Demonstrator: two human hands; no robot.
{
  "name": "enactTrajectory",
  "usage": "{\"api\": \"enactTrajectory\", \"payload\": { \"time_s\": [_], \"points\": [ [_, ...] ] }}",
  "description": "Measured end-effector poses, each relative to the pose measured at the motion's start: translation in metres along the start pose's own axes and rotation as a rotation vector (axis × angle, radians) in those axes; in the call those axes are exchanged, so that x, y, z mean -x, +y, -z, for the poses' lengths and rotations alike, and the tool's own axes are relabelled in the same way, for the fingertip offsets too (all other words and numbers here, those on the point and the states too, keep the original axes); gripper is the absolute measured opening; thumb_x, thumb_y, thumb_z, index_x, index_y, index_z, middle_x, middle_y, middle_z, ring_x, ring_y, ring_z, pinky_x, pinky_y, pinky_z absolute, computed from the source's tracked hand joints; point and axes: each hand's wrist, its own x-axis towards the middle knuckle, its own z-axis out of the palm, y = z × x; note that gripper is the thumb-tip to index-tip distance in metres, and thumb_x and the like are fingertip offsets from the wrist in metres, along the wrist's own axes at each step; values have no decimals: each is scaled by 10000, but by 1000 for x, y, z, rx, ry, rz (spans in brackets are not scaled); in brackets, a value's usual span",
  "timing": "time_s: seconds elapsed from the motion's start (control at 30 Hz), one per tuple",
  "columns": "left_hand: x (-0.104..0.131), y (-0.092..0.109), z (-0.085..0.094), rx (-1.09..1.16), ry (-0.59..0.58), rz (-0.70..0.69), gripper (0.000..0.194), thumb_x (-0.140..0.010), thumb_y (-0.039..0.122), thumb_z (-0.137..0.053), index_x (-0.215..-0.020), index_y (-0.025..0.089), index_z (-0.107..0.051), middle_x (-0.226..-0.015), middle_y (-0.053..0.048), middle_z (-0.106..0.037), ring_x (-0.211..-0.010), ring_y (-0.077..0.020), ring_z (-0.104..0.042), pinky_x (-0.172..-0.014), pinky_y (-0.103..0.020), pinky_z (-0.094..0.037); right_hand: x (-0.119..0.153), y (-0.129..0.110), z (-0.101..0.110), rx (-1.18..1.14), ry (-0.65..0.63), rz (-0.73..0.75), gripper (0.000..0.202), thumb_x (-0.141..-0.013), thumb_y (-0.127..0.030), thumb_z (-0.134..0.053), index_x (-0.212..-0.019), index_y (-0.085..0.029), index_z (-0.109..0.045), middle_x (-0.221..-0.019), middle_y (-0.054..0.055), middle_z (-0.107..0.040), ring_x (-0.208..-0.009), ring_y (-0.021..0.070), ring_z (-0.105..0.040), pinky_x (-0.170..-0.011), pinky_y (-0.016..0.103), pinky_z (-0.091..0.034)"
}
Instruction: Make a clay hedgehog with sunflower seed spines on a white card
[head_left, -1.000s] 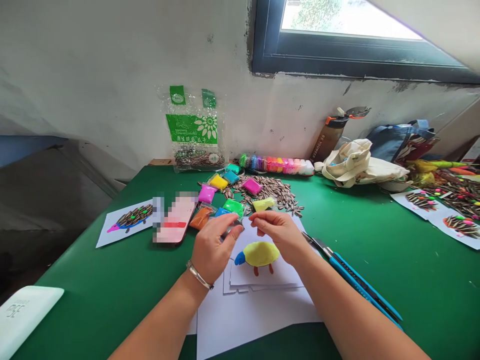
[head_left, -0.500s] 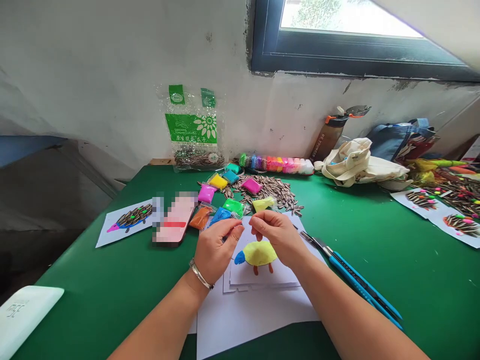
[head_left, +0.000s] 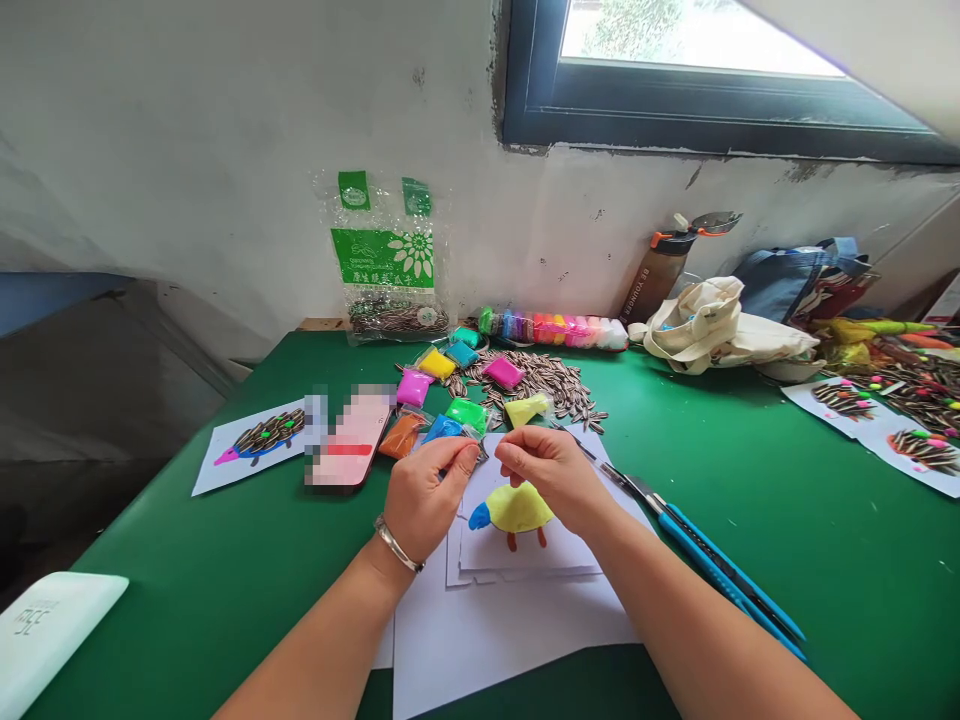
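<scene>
My left hand (head_left: pixel 433 490), with a bracelet at the wrist, is closed in a pinch, thumb against index finger. Something small and dark shows near its fingertips, too small to name. My right hand (head_left: pixel 553 472) faces it, also pinched, with a narrow gap between the two; what it holds, if anything, is hidden. Both hover over a clay figure (head_left: pixel 519 508) with a yellow body, blue head and brown legs. The figure lies on white paper (head_left: pixel 495 630). Just beyond the hands are clay packets, among them a blue one (head_left: pixel 442 428) and a light yellow one (head_left: pixel 526 408).
Sunflower seeds (head_left: pixel 551 378) are heaped behind the packets. Blue-handled tools (head_left: pixel 720 560) lie to the right of the paper. On the left are a phone (head_left: pixel 349 440) and a seed-covered picture (head_left: pixel 259 440). A seed bag (head_left: pixel 390 260) leans on the wall.
My left hand has shifted slightly left and down, and its fingertips have drawn a little away from the paper's middle. My right hand has barely moved, its fingers curled slightly closer.
</scene>
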Motion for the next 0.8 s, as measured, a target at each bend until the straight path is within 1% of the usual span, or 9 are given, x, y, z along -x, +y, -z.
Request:
{"api": "enactTrajectory", "payload": {
  "time_s": [0.1, 0.17, 0.3, 0.37, 0.47, 0.53, 0.6, 0.73, 0.8],
  "points": [
    [-1, 1, 0, 1, -7, 8, 168, -879, 268, -550, -848, 183, -691, -787, -2, -699, -737, -135, -625, -682, -221, -476, 0, -1, 1, 57, 46, 6, 275, -763, -399, -627, -633, -160, -580, -534, -42, -474, -509, 78, -424, -489, 209, -335],
    [-1, 1, 0, 0, -11, 8, 172, -880, 269, -546, -838, 184, -689, -772, 1, -694, -724, -133, -620, -671, -221, -473, 1, -1, 1, 75, 47, -4, 296, -766, -409, -623, -613, -161, -572, -517, -46, -455, -495, 75, -412, -475, 206, -321],
    [0, 1, 0, -3, -7, 1, 172, -883, 266, -542, -838, 187, -688, -789, -2, -698, -741, -137, -624, -686, -222, -473, 1, -1, 1, 81, -8, 0, 296, -813, -396, -564, -654, -153, -623, -587, -2, -574, -524, 92, -489, -519, 222, -384],
    [1, 0, 0, -5, -10, -1, 177, -886, 265, -535, -842, 188, -688, -798, -6, -701, -749, -141, -627, -690, -226, -475, 0, 0, 1, 62, -2, 8, 263, -822, -380, -551, -751, -153, -663, -680, 26, -639, -580, 109, -544, -581, 238, -429],
    [1, 0, 0, -5, -12, -1, 181, -888, 267, -530, -849, 189, -689, -802, -10, -703, -752, -147, -630, -690, -234, -480, -1, 2, 0, 16, 21, 0, 234, -792, -364, -589, -863, -159, -677, -748, 39, -670, -644, 130, -591, -645, 260, -465],
    [1, 1, 0, -3, -14, 1, 182, -887, 270, -529, -851, 189, -688, -805, -13, -704, -752, -150, -631, -693, -239, -484, -1, 2, 0, 28, 2, 3, 218, -769, -359, -616, -830, -159, -679, -711, 28, -656, -632, 129, -587, -629, 253, -460],
    [1, 1, 0, -1, -22, 3, 184, -887, 273, -526, -850, 191, -686, -800, -14, -705, -747, -151, -634, -689, -240, -488, -1, 0, 0, 71, -7, 9, 214, -757, -366, -627, -752, -156, -666, -641, 6, -617, -574, 110, -547, -566, 232, -430],
    [1, 3, -1, 0, -47, -3, 178, -880, 268, -529, -843, 194, -687, -795, -16, -709, -740, -153, -644, -686, -241, -496, -1, -3, 3, 144, 82, 14, 304, -793, -407, -577, -620, -158, -600, -525, -24, -519, -486, 80, -439, -470, 210, -342],
    [1, 3, -2, 2, -60, -19, 166, -873, 258, -536, -846, 198, -688, -808, -15, -714, -746, -154, -649, -694, -242, -499, -1, -3, 4, 147, 106, 25, 297, -804, -400, -560, -634, -161, -604, -538, -17, -534, -501, 88, -456, -482, 216, -357]
  ]
}}
